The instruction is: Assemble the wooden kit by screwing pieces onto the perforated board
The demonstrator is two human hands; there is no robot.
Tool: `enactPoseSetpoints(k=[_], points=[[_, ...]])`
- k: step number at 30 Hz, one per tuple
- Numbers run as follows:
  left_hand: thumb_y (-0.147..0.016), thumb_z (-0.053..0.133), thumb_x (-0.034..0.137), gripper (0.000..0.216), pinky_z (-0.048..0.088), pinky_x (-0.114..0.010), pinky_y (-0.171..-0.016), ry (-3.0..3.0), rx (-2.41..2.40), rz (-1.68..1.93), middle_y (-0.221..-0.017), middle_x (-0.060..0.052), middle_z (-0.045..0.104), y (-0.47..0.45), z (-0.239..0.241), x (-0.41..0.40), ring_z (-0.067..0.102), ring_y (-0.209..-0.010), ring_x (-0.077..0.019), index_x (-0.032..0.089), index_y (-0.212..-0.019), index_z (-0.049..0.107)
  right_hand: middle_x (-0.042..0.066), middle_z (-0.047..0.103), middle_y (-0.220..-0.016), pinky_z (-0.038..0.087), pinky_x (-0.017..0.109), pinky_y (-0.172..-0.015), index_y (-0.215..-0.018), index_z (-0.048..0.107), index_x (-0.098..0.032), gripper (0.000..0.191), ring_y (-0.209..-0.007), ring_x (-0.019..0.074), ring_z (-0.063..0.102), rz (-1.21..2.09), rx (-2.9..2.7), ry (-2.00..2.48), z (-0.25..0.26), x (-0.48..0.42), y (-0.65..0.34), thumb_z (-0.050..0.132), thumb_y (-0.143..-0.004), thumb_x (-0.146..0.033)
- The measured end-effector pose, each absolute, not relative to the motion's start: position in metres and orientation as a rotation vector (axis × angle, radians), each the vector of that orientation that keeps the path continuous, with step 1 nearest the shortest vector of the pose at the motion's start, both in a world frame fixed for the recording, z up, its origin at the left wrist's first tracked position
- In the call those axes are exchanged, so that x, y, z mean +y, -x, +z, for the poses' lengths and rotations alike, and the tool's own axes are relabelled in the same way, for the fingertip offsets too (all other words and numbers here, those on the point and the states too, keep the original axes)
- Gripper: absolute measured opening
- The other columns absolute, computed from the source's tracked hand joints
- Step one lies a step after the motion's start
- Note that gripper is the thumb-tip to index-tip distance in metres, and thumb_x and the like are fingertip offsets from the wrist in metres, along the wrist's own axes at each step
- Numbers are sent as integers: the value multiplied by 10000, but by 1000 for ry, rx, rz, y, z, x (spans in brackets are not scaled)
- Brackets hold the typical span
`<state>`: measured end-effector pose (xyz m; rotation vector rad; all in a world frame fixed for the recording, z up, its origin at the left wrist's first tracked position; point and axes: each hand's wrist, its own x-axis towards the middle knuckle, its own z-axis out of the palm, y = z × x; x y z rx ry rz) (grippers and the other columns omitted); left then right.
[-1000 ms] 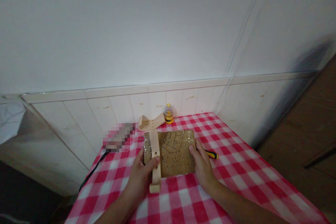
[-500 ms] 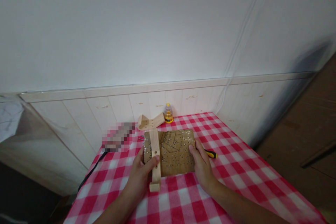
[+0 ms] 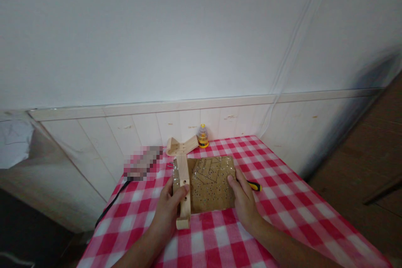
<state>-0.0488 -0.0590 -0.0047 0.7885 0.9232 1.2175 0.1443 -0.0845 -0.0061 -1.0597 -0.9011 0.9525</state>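
A brown cardboard piece (image 3: 210, 188), covered in shiny clear tape and marked with lines and many small holes, is held between my two hands. My left hand (image 3: 171, 201) grips its left edge, the thumb pressing a pale wooden piece (image 3: 184, 171) with screw holes and a stubby lower end against it. My right hand (image 3: 246, 197) is closed on the right edge, thumb on top. Just beyond that hand pokes out a yellow and black handle (image 3: 255, 186); the rest of that tool is hidden. Small metal bits (image 3: 170, 164) lie by the cardboard's upper left corner.
Behind the cardboard lie more pale wooden pieces (image 3: 182, 146), beside a clear and yellow cone-shaped container (image 3: 203, 136). A blurred-out object (image 3: 143, 163) with a black strap (image 3: 113, 203) lies at left. The checked tablecloth (image 3: 216, 238) reaches the white panelled wall (image 3: 144, 127).
The wooden piece has tilted and shifted slightly left on the cardboard under my left thumb. The whole view has moved a little. Both hands keep their hold.
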Motion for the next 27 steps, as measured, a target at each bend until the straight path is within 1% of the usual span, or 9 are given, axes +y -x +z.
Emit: enactPoseSetpoints(k=[3,7,9,14,17,22,27], points=[[-673,847,372,473,558,-288,-649,-783,913,1221,-947,-71,780,50,-9,-57,746,-820,-254,165,-1058,667,55,745,-1153,521,415,-947,-1197,698,-270,477,-1090,313,653,938,-910,1065,-5,-85,-144,699,-826,-569],[-684,846,371,492,580,-331,-733,-752,864,1233,-983,-68,779,50,-9,-58,745,-857,-259,178,-1101,672,56,747,-1152,520,410,-952,-1195,701,-268,496,-1099,313,651,922,-934,1063,-5,-85,-144,701,-822,-594],[-676,852,377,495,583,-339,-748,-745,862,1234,-978,-63,781,50,-8,-58,744,-856,-259,182,-1098,683,54,748,-1155,523,406,-950,-1192,702,-272,492,-1104,314,650,924,-943,1063,-5,-85,-144,697,-825,-599],[-690,842,394,436,572,-320,-705,-800,896,1207,-905,-66,779,54,-10,-53,739,-788,-245,153,-1027,706,52,745,-1169,522,405,-958,-1208,700,-279,477,-1110,312,648,912,-957,1086,-5,-87,-145,684,-841,-583],[-666,859,384,434,554,-300,-668,-831,915,1208,-868,-64,777,55,-13,-50,731,-737,-232,144,-994,706,49,748,-1166,524,403,-954,-1214,699,-284,478,-1121,312,644,914,-969,1095,-5,-87,-145,683,-840,-582],[-679,838,379,450,559,-308,-716,-795,884,1210,-942,-76,780,52,-11,-51,734,-806,-242,152,-1044,704,53,737,-1202,519,406,-966,-1222,693,-279,484,-1139,309,639,936,-936,1068,-10,-85,-146,697,-836,-572],[-709,758,411,364,526,-296,-631,-709,881,1243,-806,-35,758,51,-4,-57,711,-706,-230,165,-971,698,47,733,-1222,511,412,-985,-1194,705,-286,460,-1162,308,632,935,-904,1061,-17,-84,-148,705,-836,-574]])
